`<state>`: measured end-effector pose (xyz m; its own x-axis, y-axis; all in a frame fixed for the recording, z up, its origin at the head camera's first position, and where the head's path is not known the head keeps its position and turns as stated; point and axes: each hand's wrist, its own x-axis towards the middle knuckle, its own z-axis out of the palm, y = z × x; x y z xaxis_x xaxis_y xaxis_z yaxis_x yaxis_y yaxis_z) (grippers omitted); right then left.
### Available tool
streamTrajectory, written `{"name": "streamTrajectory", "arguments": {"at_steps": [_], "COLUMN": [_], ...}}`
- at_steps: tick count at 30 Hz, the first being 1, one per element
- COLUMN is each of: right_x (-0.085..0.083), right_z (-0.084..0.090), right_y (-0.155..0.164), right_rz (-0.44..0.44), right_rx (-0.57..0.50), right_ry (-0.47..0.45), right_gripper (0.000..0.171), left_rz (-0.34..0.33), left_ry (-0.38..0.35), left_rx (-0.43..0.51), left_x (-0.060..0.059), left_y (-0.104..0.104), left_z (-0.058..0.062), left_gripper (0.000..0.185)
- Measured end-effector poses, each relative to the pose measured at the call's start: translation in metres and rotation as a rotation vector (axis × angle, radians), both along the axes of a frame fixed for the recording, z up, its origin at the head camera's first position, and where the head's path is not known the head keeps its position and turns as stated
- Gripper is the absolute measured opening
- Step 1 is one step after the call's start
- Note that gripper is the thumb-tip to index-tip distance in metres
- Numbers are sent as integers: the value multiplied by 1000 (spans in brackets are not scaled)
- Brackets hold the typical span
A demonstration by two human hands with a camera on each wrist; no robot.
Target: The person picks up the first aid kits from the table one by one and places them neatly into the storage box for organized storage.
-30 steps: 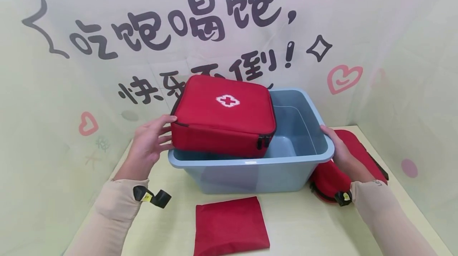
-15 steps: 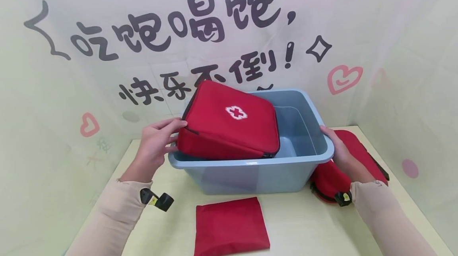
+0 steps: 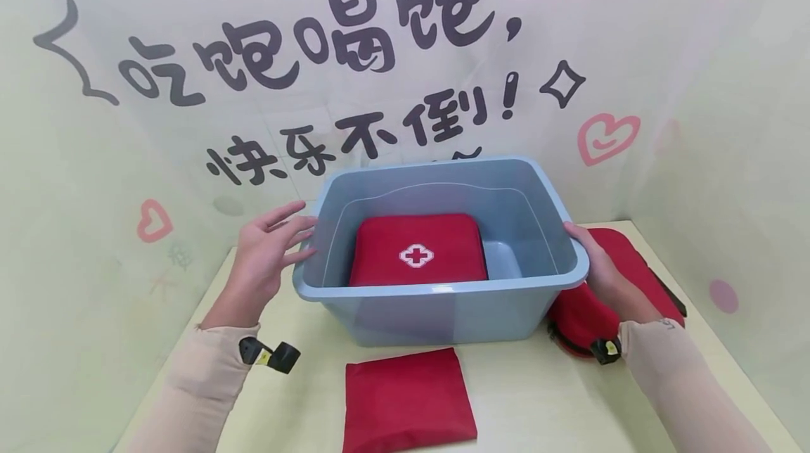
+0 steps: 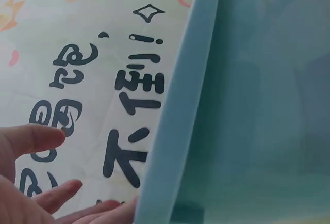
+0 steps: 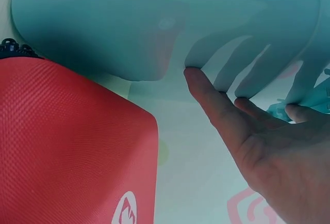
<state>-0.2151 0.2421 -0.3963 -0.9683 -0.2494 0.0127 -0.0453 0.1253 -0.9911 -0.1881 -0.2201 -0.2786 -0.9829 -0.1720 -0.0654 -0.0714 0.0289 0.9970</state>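
A light blue plastic tub stands on the table. Inside it lies a red first-aid bag with a white cross badge on top; the front rim hides its lower part. At the tub's left rim, my left hand is spread with nothing in it, fingertips close to the edge. My right hand holds the right side, thumb over the rim and fingers against the outer wall, as the right wrist view shows of the fingers.
In front of the tub lies a flat red pouch. Another red bag sits to the right, partly under my right forearm; its white badge shows in the right wrist view. A printed wall sheet closes off the back.
The first-aid bag, held by my left hand and tilted over the tub, has gone down inside. My left hand has let go of it. The right hand has stayed put.
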Motion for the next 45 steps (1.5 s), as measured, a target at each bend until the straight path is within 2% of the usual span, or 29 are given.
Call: {"name": "streamTrajectory", "arguments": {"at_steps": [6, 14, 20, 24, 28, 34, 40, 45], "right_x": [0, 0, 0, -1, -1, -2, -2, -1], "right_z": [-1, 0, 0, 0, -1, -1, -1, -1], "right_y": [0, -1, -1, 0, 0, 0, 1, 1], "right_rz": [-3, -1, -8, -9, -8, -12, -12, -16], "right_rx": [0, 6, -1, -4, -2, 1, 12, 14], "right_ry": [-7, 2, -3, 6, 8, -5, -3, 2], "right_gripper": [71, 72, 72, 70, 69, 70, 69, 67], "left_rz": [42, 67, 64, 46, -16, -173, -261, -320], "left_ry": [21, 68, 7, -62, -122, -190, -248, -294], "left_rx": [-132, -243, -291, -289, -318, -376, -420, -409], "left_x": [-2, -3, -4, -3, -1, 11, 20, 25], "left_y": [-12, -24, -34, -40, -45, -49, -44, -35], "left_z": [-7, -27, -48, -68, -95, -131, -154, -168], "left_gripper": [56, 58, 57, 55, 54, 57, 51, 53]}}
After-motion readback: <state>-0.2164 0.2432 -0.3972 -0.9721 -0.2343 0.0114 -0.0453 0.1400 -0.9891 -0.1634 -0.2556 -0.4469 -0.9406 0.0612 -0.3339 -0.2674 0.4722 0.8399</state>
